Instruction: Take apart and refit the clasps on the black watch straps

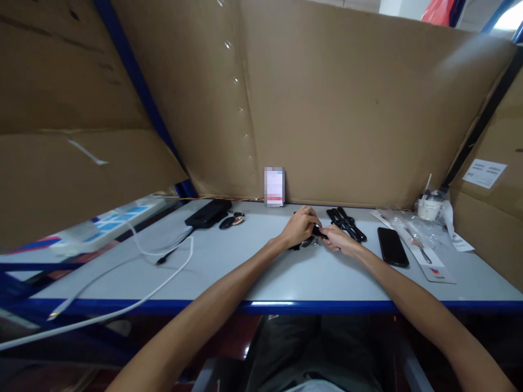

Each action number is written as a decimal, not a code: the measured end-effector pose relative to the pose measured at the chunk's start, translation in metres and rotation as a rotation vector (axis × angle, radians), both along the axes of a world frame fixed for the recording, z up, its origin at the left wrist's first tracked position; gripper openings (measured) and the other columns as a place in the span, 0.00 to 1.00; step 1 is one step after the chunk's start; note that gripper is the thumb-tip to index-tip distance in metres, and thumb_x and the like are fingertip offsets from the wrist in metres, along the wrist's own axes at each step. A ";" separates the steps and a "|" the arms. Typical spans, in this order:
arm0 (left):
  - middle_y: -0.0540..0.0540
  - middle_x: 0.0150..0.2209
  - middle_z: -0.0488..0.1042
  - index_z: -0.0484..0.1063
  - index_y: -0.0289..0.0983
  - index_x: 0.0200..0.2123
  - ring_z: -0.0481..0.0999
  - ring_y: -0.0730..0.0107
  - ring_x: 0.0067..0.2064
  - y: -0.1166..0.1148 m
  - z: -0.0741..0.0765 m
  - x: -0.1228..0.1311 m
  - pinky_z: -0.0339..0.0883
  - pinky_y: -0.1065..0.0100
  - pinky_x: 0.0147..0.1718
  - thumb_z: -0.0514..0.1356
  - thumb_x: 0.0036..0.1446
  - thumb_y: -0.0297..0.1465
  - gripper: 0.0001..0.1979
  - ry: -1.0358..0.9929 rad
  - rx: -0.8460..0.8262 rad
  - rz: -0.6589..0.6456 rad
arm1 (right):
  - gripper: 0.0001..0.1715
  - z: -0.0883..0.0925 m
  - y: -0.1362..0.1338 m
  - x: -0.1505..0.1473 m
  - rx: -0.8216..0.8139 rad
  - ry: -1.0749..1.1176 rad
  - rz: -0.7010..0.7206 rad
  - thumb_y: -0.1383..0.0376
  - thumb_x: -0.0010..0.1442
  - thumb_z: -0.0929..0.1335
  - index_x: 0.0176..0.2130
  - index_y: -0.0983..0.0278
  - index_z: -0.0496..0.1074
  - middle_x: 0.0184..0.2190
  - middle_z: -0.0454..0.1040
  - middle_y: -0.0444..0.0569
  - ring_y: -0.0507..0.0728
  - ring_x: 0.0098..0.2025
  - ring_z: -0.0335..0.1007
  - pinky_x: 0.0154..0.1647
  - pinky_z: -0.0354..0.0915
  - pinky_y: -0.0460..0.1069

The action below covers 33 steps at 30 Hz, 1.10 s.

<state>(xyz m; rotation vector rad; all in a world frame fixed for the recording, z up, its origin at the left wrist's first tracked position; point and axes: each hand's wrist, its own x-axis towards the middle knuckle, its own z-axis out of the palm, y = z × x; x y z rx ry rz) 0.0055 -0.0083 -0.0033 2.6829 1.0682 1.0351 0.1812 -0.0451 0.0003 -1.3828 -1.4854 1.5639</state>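
Left hand (301, 227), one; right hand (337, 239), one. Black piece (322, 233) between them: at least one. Black straps (354, 231): several, count unclear. Flat phone (393, 247): one. Upright screen (274, 187): one. White cup (429, 209): one.

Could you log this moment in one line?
left hand grip: at black piece | right hand grip: holding it | nearby: black strap-like items, black phone

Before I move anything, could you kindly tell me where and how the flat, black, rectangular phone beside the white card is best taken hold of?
I would grip the black phone by both long edges at its near end, coming from above on the near side. It lies flat, and there the white printed card on its right looks farther off than at the far end.
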 end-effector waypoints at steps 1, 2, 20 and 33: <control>0.43 0.42 0.73 0.84 0.42 0.37 0.70 0.61 0.47 0.000 0.000 0.000 0.67 0.58 0.50 0.52 0.55 0.18 0.22 -0.009 -0.002 0.003 | 0.21 0.000 0.000 0.000 0.004 0.002 -0.002 0.61 0.73 0.60 0.28 0.64 0.62 0.13 0.53 0.35 0.44 0.12 0.40 0.12 0.37 0.42; 0.43 0.42 0.73 0.84 0.42 0.36 0.70 0.61 0.47 0.001 0.000 0.001 0.67 0.58 0.50 0.52 0.55 0.18 0.21 -0.019 -0.002 0.009 | 0.20 0.000 0.000 0.000 0.007 0.002 -0.003 0.61 0.73 0.60 0.28 0.64 0.62 0.13 0.53 0.35 0.44 0.12 0.40 0.12 0.37 0.42; 0.42 0.42 0.73 0.80 0.40 0.40 0.71 0.60 0.47 -0.002 -0.001 0.000 0.66 0.60 0.46 0.54 0.59 0.21 0.16 0.099 0.022 -0.001 | 0.21 -0.010 0.006 0.001 -0.001 0.037 0.007 0.57 0.71 0.61 0.28 0.63 0.61 0.12 0.53 0.34 0.45 0.11 0.40 0.12 0.35 0.43; 0.41 0.37 0.71 0.73 0.37 0.29 0.68 0.58 0.44 -0.008 -0.001 0.006 0.62 0.59 0.43 0.59 0.65 0.39 0.14 0.155 0.099 0.212 | 0.23 -0.009 0.004 0.000 0.026 0.041 0.010 0.58 0.72 0.59 0.26 0.63 0.62 0.12 0.55 0.35 0.45 0.11 0.41 0.12 0.36 0.43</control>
